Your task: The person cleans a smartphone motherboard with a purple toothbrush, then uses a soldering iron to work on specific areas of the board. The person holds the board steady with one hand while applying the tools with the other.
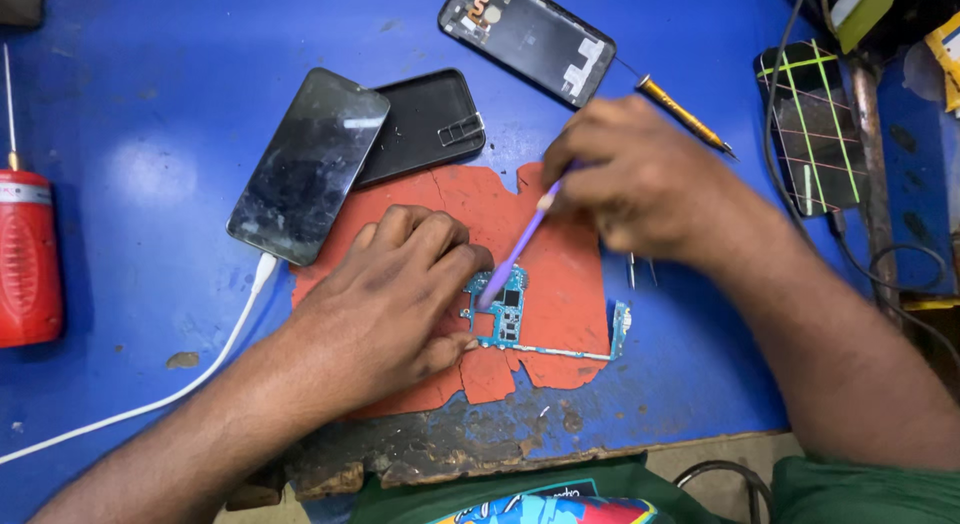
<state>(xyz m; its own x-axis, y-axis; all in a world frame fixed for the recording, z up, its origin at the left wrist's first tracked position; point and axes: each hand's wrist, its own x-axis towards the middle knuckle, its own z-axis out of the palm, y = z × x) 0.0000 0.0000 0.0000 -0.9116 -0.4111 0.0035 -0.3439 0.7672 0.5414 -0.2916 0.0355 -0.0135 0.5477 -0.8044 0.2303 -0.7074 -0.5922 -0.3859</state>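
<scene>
Two hands work over a board (pixel 505 314) lying on a torn red mat (pixel 560 274) on the blue table (pixel 150 134). Left hand (pixel 385 299), entering from 7 o'clock, presses the board down; fingers curl together on its left edge and hide that part. Right hand (pixel 635 179), entering from 4 o'clock, pinches a purple brush (pixel 520 249); its tip touches the board's top, and its upper end is hidden inside the fist. A thin strip of the board runs toward 3 o'clock to a small end piece. At 11 o'clock of the mat lies a phone (pixel 308 164), screen up, with a white cable (pixel 200 369) plugged in, overlapping a black back cover (pixel 425 124). At 12 o'clock lies an open phone frame (pixel 527 39). A screwdriver (pixel 685 114) is partly covered by the right hand. A red tool (pixel 28 259) at 9 o'clock is cut off.
</scene>
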